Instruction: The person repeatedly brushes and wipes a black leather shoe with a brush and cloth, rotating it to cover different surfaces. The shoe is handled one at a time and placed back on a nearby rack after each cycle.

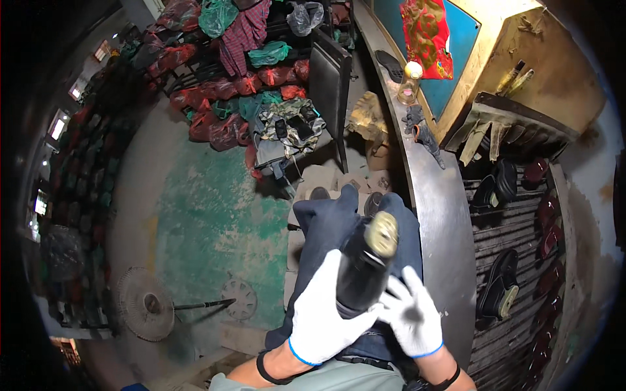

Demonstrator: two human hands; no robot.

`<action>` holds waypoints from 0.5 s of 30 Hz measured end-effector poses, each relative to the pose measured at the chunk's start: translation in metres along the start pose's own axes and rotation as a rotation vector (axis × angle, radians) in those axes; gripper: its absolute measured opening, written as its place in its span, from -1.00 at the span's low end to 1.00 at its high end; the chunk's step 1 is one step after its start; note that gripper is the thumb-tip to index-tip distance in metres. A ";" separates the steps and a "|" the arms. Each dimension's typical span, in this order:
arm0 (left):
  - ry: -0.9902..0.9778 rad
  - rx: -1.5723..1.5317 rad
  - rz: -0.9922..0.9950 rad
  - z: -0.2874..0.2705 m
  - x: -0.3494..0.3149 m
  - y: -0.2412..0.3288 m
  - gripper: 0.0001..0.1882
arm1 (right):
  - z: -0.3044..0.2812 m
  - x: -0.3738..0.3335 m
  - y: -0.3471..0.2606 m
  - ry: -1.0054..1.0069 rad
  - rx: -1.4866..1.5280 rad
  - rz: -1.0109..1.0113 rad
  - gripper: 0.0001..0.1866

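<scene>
In the head view, the left hand (324, 320) clasps a black shoe (360, 274) above the lap, beside the left edge of the counter (448, 228). The right hand (415, 314) spreads its fingers just beside the shoe. Toward the counter's far end stands a bottle (409, 90).

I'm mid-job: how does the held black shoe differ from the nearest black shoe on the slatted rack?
The held shoe is in the left hand, over the lap; the rack shoe lies on the slatted rack. The held shoe's pale end points away from the wearer, the rack shoe's toward them. The held shoe's pale end is blurred; the rack shoe's looks sharper. Both are black with a pale yellowish end.
</scene>
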State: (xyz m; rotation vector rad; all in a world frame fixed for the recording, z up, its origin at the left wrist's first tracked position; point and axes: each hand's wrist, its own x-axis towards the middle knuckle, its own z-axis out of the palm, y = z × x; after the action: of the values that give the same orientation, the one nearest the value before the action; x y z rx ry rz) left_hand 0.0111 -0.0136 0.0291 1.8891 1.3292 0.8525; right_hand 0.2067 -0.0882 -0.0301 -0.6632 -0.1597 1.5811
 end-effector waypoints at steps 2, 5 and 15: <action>-0.218 0.207 0.266 -0.004 -0.005 0.004 0.07 | -0.030 0.014 -0.004 0.064 0.289 0.359 -0.08; -0.505 0.497 0.682 0.022 -0.028 -0.038 -0.26 | -0.061 0.022 0.006 0.147 0.211 0.364 -0.24; -0.144 -1.381 -0.894 0.051 -0.031 -0.102 -0.18 | -0.019 0.023 0.009 -0.113 -0.094 -0.031 0.24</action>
State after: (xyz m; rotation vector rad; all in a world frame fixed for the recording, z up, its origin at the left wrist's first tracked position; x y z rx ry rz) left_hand -0.0083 -0.0246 -0.0868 0.2207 0.8714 0.7527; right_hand 0.2089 -0.0731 -0.0567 -0.6409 -0.3282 1.5893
